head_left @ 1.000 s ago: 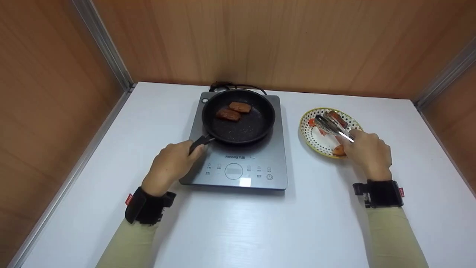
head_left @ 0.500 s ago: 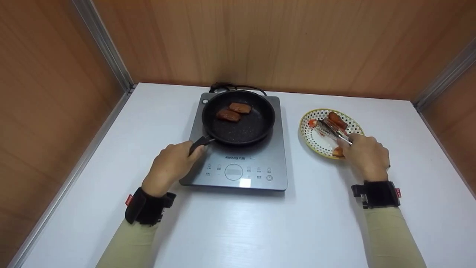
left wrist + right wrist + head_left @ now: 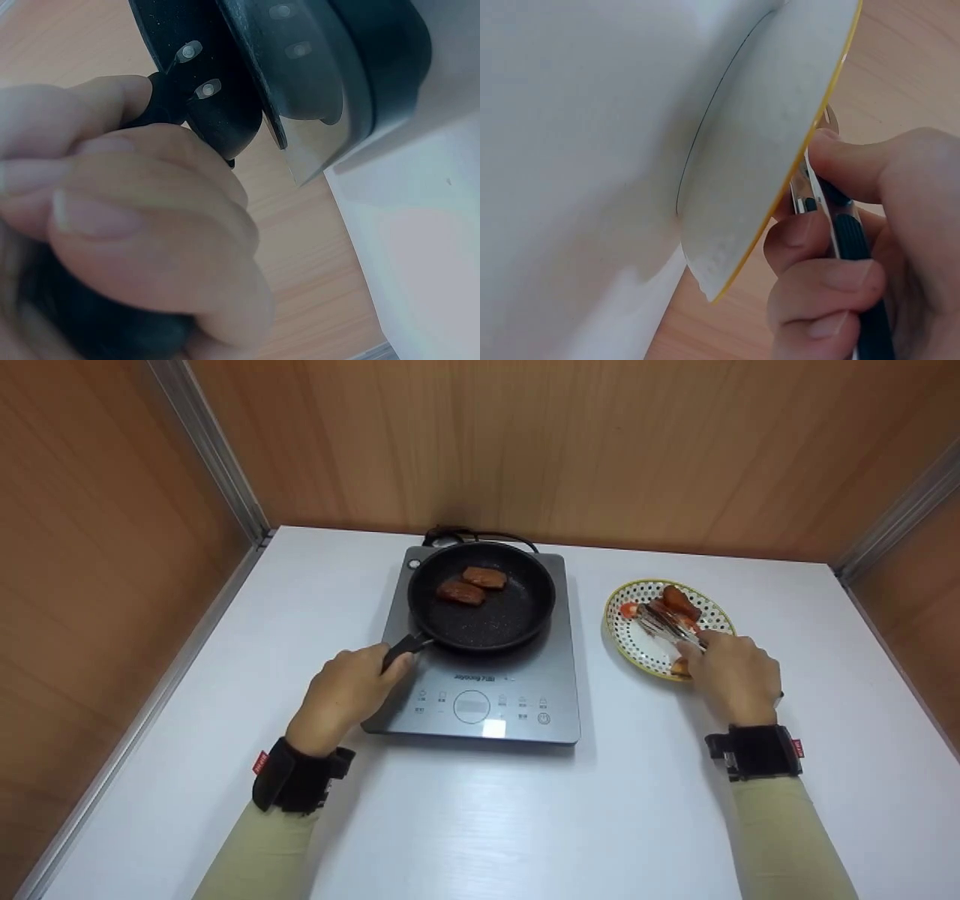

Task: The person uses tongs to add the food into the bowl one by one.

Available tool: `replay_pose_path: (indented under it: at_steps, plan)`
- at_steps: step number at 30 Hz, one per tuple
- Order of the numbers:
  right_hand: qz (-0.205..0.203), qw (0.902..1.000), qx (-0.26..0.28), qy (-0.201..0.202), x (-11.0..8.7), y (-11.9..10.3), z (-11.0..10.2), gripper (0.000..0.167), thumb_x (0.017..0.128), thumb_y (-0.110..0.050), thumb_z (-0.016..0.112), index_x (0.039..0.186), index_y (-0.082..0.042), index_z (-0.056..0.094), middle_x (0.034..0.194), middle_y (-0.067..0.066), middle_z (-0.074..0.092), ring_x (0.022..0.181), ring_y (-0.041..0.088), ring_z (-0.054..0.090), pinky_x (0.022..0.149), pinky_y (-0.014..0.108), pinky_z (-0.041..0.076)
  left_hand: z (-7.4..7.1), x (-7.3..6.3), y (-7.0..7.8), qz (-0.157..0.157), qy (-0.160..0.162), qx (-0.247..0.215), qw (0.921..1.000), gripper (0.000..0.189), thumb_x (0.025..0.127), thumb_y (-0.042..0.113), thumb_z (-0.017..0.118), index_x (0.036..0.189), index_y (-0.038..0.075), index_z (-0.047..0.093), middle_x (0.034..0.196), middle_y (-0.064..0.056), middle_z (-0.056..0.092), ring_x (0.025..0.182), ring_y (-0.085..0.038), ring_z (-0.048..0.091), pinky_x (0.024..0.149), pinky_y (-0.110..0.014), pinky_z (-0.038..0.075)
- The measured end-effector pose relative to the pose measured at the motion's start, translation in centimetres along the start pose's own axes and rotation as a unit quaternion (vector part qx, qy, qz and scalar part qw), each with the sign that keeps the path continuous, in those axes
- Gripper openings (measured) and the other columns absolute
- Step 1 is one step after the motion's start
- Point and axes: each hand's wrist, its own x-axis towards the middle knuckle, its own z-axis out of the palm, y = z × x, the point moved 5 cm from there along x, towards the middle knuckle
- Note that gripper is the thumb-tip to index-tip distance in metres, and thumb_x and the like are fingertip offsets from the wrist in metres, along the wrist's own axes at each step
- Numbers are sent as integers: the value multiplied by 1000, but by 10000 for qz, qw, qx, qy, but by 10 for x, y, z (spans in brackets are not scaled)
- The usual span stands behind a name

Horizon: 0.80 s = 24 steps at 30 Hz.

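My left hand [image 3: 347, 695] grips the black handle [image 3: 405, 648] of a frying pan [image 3: 491, 626], its fingers curled round it in the left wrist view. Two browned pieces of food [image 3: 460, 592] lie side by side in the pan's upper left part. My right hand [image 3: 736, 675] holds metal tongs with dark grips [image 3: 853, 238] between thumb and fingers. The tongs' head [image 3: 657, 621] is low over a dotted plate [image 3: 634, 652] with a yellow rim, among reddish and orange food pieces. One browned piece [image 3: 681, 601] lies at the plate's back right. My right hand partly hides the plate's front right.
Under the pan is a grey induction cooktop [image 3: 525, 690] with touch controls along its front. A black cable [image 3: 502, 535] runs behind it. The white table [image 3: 480, 810] meets wooden panels [image 3: 540, 450] at the back and sides.
My right hand has shifted slightly left, and the tongs' head has come down and away from the back piece, which now shows more fully. My left hand and the pan stay in place.
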Motion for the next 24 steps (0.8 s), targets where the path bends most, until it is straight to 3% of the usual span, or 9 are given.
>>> replay_pose_path:
  at_steps: [24]
  plan:
    - [82,9999,64,-137,2,7,-2,59,106,-55,58,140,-7,67,125,36,67,105,60,65,65,59,49,1,1,-1,3,4,45,10000,42,112,43,51,85,11,55,71,-3,48,66,-24,52,55,-34,34]
